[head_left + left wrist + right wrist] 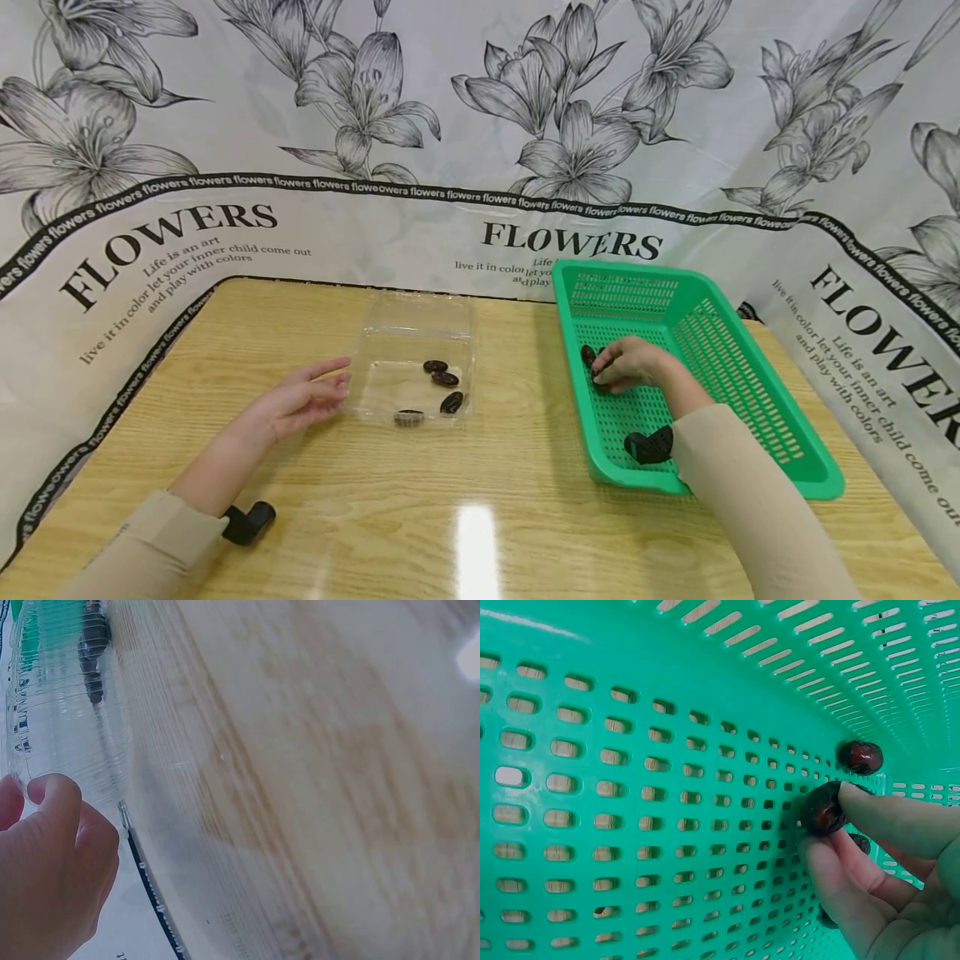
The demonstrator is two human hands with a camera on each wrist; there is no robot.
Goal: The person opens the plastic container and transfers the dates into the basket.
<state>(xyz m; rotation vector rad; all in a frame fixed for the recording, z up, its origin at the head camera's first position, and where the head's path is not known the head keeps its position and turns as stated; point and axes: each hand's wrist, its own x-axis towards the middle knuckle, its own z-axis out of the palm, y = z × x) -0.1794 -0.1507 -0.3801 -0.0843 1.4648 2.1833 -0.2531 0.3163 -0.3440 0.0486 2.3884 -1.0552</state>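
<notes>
My right hand [633, 364] reaches into the green basket [765, 375] and pinches a dark brown date [825, 808] between thumb and fingertips. Close by in the basket lies another date [860, 757], and more show partly behind the fingers. At the left side of a clear plastic box [386, 385], my left hand [309, 400] is held with loosely extended fingers, the fingertips right at its wall. Inside that box are several dates [445, 379], mostly toward its right side and front. Its clear lid [420, 315] is raised at the back.
A wooden table [360, 517] carries both containers, the basket on the right and the box left of centre. White cloth [390, 225] printed with flowers hangs behind and at the sides. Each wrist wears a black camera [251, 523].
</notes>
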